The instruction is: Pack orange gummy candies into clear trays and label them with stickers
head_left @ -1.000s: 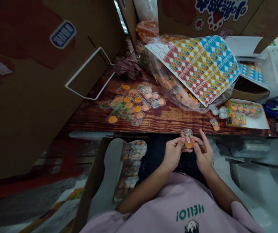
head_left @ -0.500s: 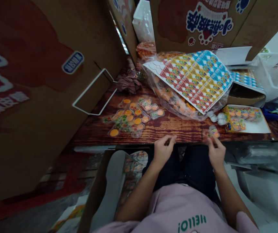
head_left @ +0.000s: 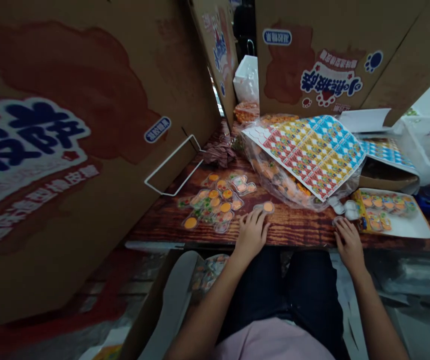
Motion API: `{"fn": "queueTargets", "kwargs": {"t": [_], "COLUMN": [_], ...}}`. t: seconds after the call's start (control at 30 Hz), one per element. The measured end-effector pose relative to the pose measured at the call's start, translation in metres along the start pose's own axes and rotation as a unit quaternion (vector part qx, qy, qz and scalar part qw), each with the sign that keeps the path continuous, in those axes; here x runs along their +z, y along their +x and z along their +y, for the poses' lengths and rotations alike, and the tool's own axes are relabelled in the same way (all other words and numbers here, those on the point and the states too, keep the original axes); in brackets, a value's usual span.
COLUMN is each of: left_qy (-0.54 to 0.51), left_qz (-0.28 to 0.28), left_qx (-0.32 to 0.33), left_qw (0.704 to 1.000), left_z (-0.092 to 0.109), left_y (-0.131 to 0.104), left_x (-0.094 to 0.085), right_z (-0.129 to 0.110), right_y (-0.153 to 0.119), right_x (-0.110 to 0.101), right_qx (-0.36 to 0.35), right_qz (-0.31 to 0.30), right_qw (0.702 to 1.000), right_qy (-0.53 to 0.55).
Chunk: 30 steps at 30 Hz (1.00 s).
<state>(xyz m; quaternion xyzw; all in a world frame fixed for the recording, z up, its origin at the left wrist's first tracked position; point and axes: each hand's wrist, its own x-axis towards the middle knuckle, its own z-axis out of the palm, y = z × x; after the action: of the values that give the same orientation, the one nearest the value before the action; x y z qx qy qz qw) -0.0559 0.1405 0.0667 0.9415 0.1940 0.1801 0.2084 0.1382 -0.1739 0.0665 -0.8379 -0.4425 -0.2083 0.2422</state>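
My left hand [head_left: 251,233] reaches over the table's front part, its fingers stretched out and their tips touching a small clear plastic pack with an orange disc [head_left: 269,206]. The thumb stands away from the fingers. To its left lies a loose pile of similar clear packs [head_left: 215,202] with orange and green contents. On the right, my right hand [head_left: 349,244] lies with fingers extended and thumb apart. Its fingertips are on a small clear pack [head_left: 337,220], which they partly cover. Just beyond are white-looking plastic pieces [head_left: 351,210] and a yellow-sided tray box [head_left: 406,226] with several packs inside.
A printed sheet in red, yellow and blue [head_left: 312,155] rests on a large clear bag of orange pieces [head_left: 271,172]. Big cartons [head_left: 117,130] wall in the left and the back [head_left: 335,50]. A white wire frame [head_left: 169,194] and a crumpled brown wrapper [head_left: 220,154] lie at left.
My left hand has gone forward from the table edge onto the single pack, its fingers straightening. My right hand has set down a pack near the white pieces and opened. The view has tilted upward.
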Motion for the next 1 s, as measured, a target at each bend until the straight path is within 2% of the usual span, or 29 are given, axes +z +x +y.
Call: {"fn": "queueTargets", "kwargs": {"t": [0.07,0.13,0.2,0.27,0.33,0.43,0.5,0.57,0.63,0.7,0.77,0.83,0.9,1.0], "left_qy": [-0.038,-0.079,-0.104,-0.112,-0.120,-0.123,-0.116,-0.124,-0.164,-0.238,-0.338,-0.451,-0.565,-0.686], "left_qz": [0.009,0.018,0.024,0.028,0.030,0.031,0.033,0.051,0.100,0.171,0.226,0.240,0.224,0.163], "left_qx": [0.027,0.058,0.085,0.104,0.123,0.139,0.139,0.125,0.084,0.002,-0.104,-0.184,-0.191,-0.134], "left_qw": [0.999,0.995,0.991,0.988,0.985,0.982,0.983,0.983,0.978,0.956,0.908,0.840,0.771,0.697], "left_z": [0.000,-0.003,-0.006,-0.008,-0.007,-0.005,-0.004,-0.004,-0.004,-0.002,0.003,0.009,0.017,0.028], "left_y": [-0.004,-0.005,-0.006,-0.007,-0.009,-0.012,-0.014,-0.014,-0.012,-0.005,0.012,0.041,0.077,0.131], "left_x": [-0.001,-0.001,-0.002,-0.005,-0.009,-0.016,-0.020,-0.021,-0.018,-0.014,-0.010,-0.011,-0.020,-0.046], "right_z": [-0.012,-0.025,-0.033,-0.030,-0.019,0.001,0.009,0.010,0.004,-0.010,-0.031,-0.055,-0.075,-0.088], "right_y": [0.015,0.045,0.093,0.156,0.227,0.325,0.371,0.398,0.405,0.396,0.376,0.349,0.318,0.270], "right_x": [0.001,0.002,0.003,0.004,0.005,0.007,0.007,0.002,-0.011,-0.034,-0.065,-0.098,-0.127,-0.153], "right_qx": [0.024,0.039,0.040,0.062,0.098,0.157,0.200,0.209,0.182,0.131,0.077,0.027,0.020,0.063], "right_qz": [0.051,0.097,0.140,0.176,0.151,0.050,-0.058,-0.128,-0.138,-0.120,-0.115,-0.127,-0.127,-0.076], "right_qw": [0.998,0.994,0.989,0.982,0.984,0.984,0.973,0.965,0.972,0.984,0.989,0.981,0.965,0.938], "right_qy": [-0.004,0.017,0.038,0.026,0.003,-0.066,-0.095,-0.090,-0.057,-0.007,0.058,0.147,0.227,0.333]}}
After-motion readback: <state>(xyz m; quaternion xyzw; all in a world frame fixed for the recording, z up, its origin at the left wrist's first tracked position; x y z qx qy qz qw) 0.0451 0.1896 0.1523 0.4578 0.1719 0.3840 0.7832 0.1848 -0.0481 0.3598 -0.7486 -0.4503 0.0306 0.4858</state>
